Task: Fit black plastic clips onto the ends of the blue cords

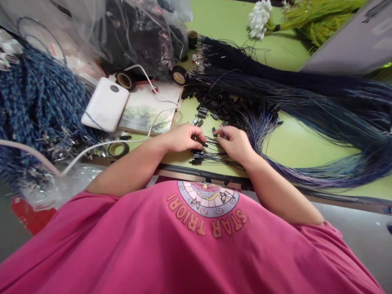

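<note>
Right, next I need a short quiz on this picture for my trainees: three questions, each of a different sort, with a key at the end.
1. Multiple choice: what colour is most of the heap of small parts beyond the hands?
A. Red
B. Black
C. Yellow

2. True or false: the white device lies nearer the left hand than the right hand.

3. Fill in the missing word: the flowers beyond the dark wires are ____ in colour.

Key: 1. B; 2. True; 3. white.
</note>
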`<state>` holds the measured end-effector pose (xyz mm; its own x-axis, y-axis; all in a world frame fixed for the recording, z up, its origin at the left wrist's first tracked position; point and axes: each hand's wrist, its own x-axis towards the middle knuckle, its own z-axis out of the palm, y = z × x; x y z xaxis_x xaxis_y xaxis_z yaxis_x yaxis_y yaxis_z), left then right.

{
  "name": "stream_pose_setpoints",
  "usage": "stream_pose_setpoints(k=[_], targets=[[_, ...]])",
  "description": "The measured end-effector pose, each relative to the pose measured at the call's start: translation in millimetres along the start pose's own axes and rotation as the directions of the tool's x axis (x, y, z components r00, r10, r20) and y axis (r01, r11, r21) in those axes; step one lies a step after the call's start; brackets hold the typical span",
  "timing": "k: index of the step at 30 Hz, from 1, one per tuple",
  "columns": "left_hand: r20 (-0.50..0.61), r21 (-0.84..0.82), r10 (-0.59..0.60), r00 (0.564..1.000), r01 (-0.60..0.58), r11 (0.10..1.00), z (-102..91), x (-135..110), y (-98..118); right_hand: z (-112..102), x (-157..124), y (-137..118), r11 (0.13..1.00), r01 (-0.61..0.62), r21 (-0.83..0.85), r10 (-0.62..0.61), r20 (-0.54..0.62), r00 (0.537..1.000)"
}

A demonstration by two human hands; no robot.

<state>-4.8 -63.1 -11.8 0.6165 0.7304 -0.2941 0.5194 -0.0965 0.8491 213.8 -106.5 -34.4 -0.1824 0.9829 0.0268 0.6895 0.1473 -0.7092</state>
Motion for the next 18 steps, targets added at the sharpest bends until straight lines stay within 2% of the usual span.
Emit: stream_pose_setpoints(k=[3, 6, 8, 11, 14, 18], targets=[[0.016, -0.013, -0.01, 1.0, 0.011, 1.0, 0.5, -0.3, -0.6, 8.2, -1.9, -5.9, 0.957, 0.077, -0.278, -0.049, 0.107, 0.993], [0.017, -0.014, -0.019, 1.0, 0.019, 1.0, 2.0, -0.9, 1.4, 12.3, -3.2, -8.8, 0.927, 0.084, -0.365, -0.033, 0.145, 0.989], [0.017, -0.023, -0.019, 1.0, 0.019, 1.0, 2.2, -1.9, 3.4, 11.5, -2.4, -7.1, 0.935, 0.104, -0.338, -0.064, 0.128, 0.99], [0.006, -0.058, -0.014, 1.0, 0.015, 0.998, 2.0, -3.5, 6.0, 6.5, -0.2, -3.4, 0.965, 0.097, -0.242, -0.09, 0.038, 0.995], [-0.026, -0.112, -0.017, 1.0, 0.014, 0.994, 3.3, -3.7, 7.0, -0.9, -0.2, -3.8, 0.992, 0.039, -0.12, -0.043, -0.033, 0.999], [-0.076, -0.245, -0.061, 0.995, 0.041, 0.969, 8.9, -1.9, 6.2, -10.7, -5.9, -8.9, 0.996, -0.002, 0.093, 0.009, -0.07, 0.997]])
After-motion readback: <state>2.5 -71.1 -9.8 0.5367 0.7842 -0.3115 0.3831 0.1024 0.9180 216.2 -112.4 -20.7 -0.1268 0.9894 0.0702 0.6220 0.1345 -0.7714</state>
